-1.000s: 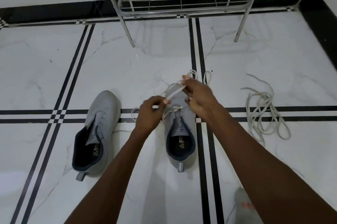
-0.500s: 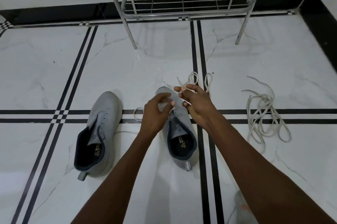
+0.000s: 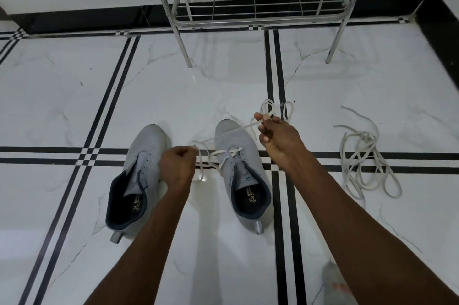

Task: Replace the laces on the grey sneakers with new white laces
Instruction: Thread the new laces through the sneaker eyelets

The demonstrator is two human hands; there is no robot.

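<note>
Two grey sneakers stand side by side on the white marble floor, toes pointing away from me. The left sneaker (image 3: 141, 178) has bare eyelets. The right sneaker (image 3: 242, 170) carries a white lace (image 3: 224, 134) threaded through its lowest eyelets. My left hand (image 3: 177, 168) pinches one end of that lace between the two shoes. My right hand (image 3: 278, 139) pinches the other end above and to the right of the shoe's toe, so the lace runs taut between my hands. Loose loops of it trail on the floor beyond my right hand.
A tangled pile of off-white laces (image 3: 365, 163) lies on the floor to the right. A metal wire shoe rack (image 3: 258, 4) stands against the far wall. A grey object with a red patch (image 3: 335, 285) shows at the bottom right edge.
My hands, close together over the right sneaker before, have pulled apart: left hand down-left, right hand up-right, stretching the lace. The view has shifted slightly.
</note>
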